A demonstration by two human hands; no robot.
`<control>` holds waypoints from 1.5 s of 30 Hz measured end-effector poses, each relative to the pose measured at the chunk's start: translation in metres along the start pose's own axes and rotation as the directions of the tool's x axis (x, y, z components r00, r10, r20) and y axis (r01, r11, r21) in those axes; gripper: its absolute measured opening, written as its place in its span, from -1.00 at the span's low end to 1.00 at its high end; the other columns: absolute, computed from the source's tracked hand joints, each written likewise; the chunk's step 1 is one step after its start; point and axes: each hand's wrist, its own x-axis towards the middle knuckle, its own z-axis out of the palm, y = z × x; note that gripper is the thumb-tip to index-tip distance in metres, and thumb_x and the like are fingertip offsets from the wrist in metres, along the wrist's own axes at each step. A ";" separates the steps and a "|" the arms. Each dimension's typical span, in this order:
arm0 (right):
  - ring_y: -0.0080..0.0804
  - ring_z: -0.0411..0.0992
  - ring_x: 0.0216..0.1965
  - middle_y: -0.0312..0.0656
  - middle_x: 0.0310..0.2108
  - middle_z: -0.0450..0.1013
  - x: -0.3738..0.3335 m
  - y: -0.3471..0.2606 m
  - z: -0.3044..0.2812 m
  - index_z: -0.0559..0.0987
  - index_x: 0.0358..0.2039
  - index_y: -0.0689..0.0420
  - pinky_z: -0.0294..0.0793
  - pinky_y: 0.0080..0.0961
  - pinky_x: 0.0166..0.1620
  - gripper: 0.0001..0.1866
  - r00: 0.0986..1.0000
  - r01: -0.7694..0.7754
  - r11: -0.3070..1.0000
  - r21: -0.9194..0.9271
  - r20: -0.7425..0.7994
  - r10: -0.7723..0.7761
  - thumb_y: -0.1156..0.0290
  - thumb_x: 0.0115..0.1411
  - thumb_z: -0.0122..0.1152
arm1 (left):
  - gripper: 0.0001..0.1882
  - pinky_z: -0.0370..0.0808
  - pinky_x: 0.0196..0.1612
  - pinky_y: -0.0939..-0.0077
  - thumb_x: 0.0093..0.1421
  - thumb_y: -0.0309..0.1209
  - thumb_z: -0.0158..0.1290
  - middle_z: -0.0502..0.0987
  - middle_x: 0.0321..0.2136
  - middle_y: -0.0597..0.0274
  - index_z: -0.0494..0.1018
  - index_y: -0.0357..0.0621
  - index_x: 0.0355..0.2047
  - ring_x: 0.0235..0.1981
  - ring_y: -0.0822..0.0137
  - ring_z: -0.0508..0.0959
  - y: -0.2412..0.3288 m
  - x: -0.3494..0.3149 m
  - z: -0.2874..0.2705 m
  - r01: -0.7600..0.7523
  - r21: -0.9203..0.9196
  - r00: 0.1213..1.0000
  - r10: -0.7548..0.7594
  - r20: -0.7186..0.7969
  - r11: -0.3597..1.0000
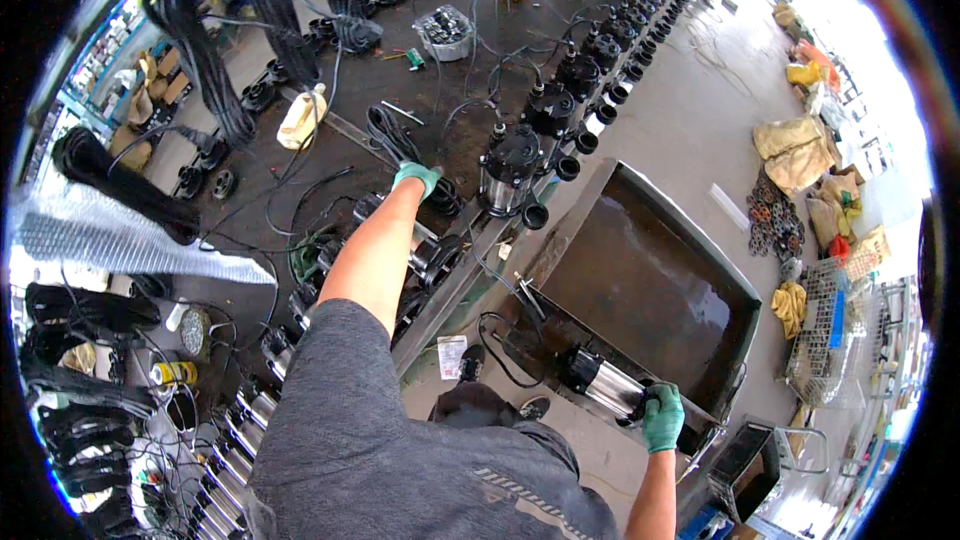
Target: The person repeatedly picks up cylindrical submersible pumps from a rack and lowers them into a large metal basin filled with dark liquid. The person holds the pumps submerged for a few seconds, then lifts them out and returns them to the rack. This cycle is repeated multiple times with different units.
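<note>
My left hand (416,178), in a green glove, reaches over the workbench and is closed around a coil of black cable (395,137); the coil shows on both sides of the hand. My right hand (662,418), also gloved in green, grips the dark end of a silver and black cylindrical pump (607,384). This pump lies on its side along the near edge of a metal water tank (690,230). A black cable (497,352) curves away from its other end. Just right of my left hand, another pump (510,172) stands upright on the bench edge.
A long row of upright pumps (580,75) runs along the bench edge. Cable bundles (200,60), a grey tub of small parts (444,32) and a yellowish jug (302,118) are on the left. A wire basket (828,335) and a black cart (748,470) stand right.
</note>
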 end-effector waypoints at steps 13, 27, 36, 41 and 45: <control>-0.10 0.52 -0.17 -0.04 -0.21 0.52 0.001 0.019 0.003 0.59 -0.20 0.25 0.52 -0.34 0.00 -0.69 0.997 0.052 0.996 0.073 0.044 -0.055 0.61 0.02 0.02 | -0.54 0.59 -0.21 0.17 0.25 0.00 0.22 0.68 -0.25 0.07 0.62 -0.21 -0.17 -0.30 0.16 0.65 -0.010 -0.040 -0.028 0.193 -0.783 0.946 0.100 0.309 0.591; -0.30 0.53 -0.22 -0.22 -0.05 0.46 0.008 0.042 -0.022 0.32 0.30 -0.17 0.69 -0.15 -0.35 -0.44 0.640 -0.743 0.561 0.364 0.630 0.440 0.37 0.30 0.15 | -0.12 0.63 0.03 0.30 -0.07 -0.28 0.45 0.61 -0.01 0.05 0.34 -0.23 0.25 -0.05 0.24 0.65 -0.157 -0.410 -0.135 -0.145 -0.982 0.752 0.632 -0.188 -0.120; -0.20 0.48 -0.02 -0.20 0.09 0.43 0.015 0.072 -0.012 0.29 0.34 -0.10 0.57 0.00 -0.13 -0.38 0.700 -0.609 0.693 0.387 0.674 0.238 0.11 0.33 0.21 | -0.18 0.62 0.01 0.39 0.03 -0.55 0.22 0.60 -0.06 0.15 0.24 -0.19 0.35 -0.09 0.28 0.64 -0.189 -0.506 -0.166 -0.653 -0.757 0.738 0.195 -0.646 -0.039; -0.34 0.47 -0.21 -0.23 -0.16 0.48 0.027 0.167 0.045 0.49 0.12 0.07 0.63 -0.24 -0.10 -0.63 0.830 -0.484 0.643 0.594 0.543 0.124 0.33 0.32 0.18 | -0.42 0.61 -0.15 0.51 0.12 -0.50 0.05 0.62 -0.20 0.22 0.38 -0.20 0.21 -0.25 0.39 0.63 -0.190 -0.459 -0.236 -0.805 -0.593 0.593 -0.009 -0.805 0.014; -0.32 0.49 -0.16 -0.23 -0.15 0.48 -0.004 0.082 -0.036 0.48 0.15 0.02 0.61 -0.20 -0.06 -0.56 0.749 -0.617 0.601 0.508 0.613 0.251 0.31 0.27 0.28 | -0.73 0.66 -0.41 0.38 0.23 -0.35 0.02 0.62 -0.39 0.10 0.46 -0.18 -0.09 -0.50 0.24 0.64 -0.198 -0.428 -0.311 -0.728 -0.675 0.675 0.047 -0.736 -0.116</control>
